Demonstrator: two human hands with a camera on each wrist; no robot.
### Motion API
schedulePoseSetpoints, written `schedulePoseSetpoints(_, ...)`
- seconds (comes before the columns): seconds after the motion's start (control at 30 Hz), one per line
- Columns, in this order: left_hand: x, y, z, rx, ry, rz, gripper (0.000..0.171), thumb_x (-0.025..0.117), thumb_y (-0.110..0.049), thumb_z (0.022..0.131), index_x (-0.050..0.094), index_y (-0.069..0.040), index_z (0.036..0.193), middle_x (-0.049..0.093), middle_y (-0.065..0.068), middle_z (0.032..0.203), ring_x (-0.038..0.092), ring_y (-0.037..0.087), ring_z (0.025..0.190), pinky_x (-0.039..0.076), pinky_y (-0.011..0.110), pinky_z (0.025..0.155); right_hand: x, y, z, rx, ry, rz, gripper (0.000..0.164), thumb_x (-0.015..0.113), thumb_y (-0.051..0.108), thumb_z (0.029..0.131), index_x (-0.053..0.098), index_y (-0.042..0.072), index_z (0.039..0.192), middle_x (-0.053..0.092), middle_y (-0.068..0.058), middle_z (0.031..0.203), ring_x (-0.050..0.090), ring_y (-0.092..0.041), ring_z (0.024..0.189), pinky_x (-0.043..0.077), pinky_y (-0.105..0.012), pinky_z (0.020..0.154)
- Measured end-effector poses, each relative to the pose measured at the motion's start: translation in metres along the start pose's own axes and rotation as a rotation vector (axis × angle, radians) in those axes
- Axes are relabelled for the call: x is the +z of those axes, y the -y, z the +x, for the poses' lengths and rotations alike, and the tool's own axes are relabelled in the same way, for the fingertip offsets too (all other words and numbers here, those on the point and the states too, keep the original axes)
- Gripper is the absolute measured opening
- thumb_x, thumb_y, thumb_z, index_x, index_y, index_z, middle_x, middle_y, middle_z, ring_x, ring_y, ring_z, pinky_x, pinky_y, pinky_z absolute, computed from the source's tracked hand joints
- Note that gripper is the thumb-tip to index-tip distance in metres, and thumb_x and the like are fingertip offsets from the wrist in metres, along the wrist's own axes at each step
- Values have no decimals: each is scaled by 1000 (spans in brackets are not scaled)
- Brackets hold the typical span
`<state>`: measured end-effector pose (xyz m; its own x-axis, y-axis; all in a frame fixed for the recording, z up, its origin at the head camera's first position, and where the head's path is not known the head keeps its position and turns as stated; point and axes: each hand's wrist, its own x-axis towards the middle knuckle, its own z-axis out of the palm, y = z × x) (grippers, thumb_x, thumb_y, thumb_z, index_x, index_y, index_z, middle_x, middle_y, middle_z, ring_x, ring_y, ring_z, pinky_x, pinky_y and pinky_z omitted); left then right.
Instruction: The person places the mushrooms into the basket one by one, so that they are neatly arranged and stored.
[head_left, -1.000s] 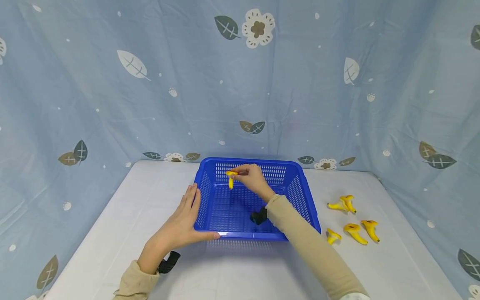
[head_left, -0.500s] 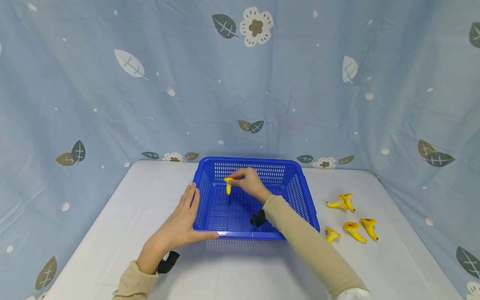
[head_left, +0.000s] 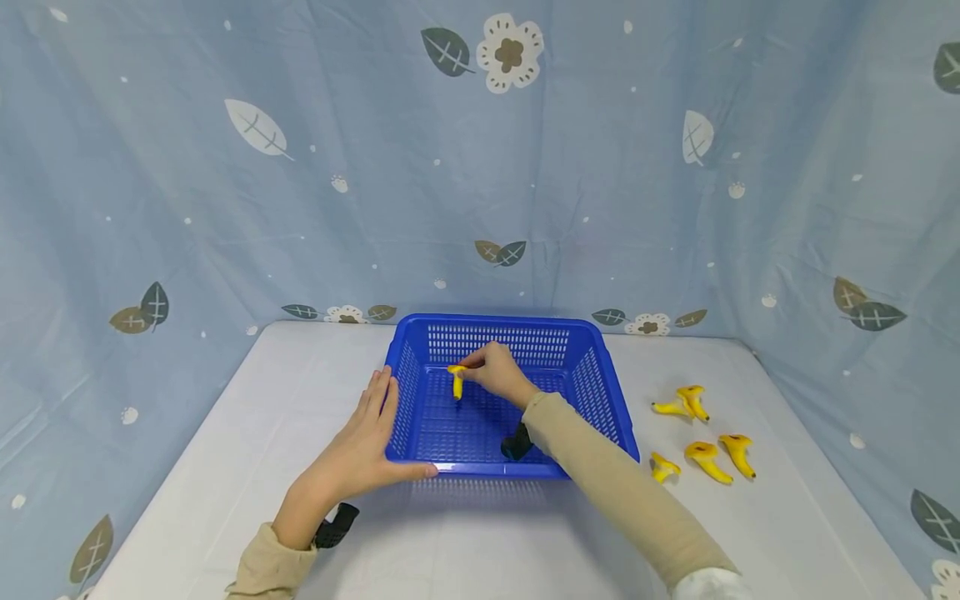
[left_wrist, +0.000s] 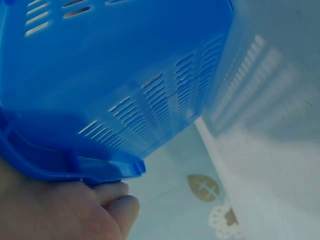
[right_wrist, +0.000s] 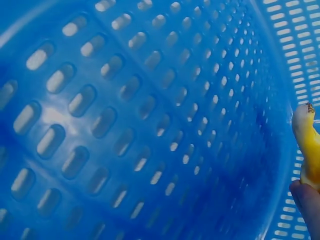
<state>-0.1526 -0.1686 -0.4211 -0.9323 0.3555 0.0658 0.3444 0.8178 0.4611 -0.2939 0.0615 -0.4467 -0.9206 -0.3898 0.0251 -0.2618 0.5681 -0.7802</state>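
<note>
My right hand pinches a yellow trumpet-shaped mushroom by its cap, inside the blue plastic basket. The mushroom's stem points down, low over the left part of the basket floor. In the right wrist view the pale stem tip of the mushroom and one fingertip show at the right edge. At the basket's front left corner rests my left hand, fingers straight along the left rim and thumb along the front rim. The left wrist view has this hand against the basket's rim.
To the basket's right, several more yellow mushrooms lie on the white tablecloth, some of them overlapping. A blue patterned curtain hangs behind and at both sides of the table. Black wrist cameras sit under the wrists.
My right hand has lowered the mushroom deeper into the basket, closer to its floor. The left hand has stayed at the corner of the rim.
</note>
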Motion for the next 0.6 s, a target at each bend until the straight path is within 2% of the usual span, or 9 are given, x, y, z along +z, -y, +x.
schedulePoseSetpoints(0.27, 0, 0, 0, 3, -3, 21, 140, 63, -84, 69, 1, 6, 156, -11, 19, 164, -9, 38, 150, 15, 58, 117, 2, -1, 0, 13, 56, -22, 16, 70, 5, 92, 76, -3, 104, 73, -13, 98, 69, -20, 87, 58, -29, 75)
schedulePoseSetpoints(0.6, 0, 1, -1, 9, -9, 19, 140, 63, -84, 69, 2, 6, 156, -11, 19, 164, -8, 38, 150, 15, 57, 117, 4, -3, 2, -2, 68, -75, 16, 70, 8, 92, 77, -2, 103, 74, -10, 97, 67, -18, 86, 57, -31, 77)
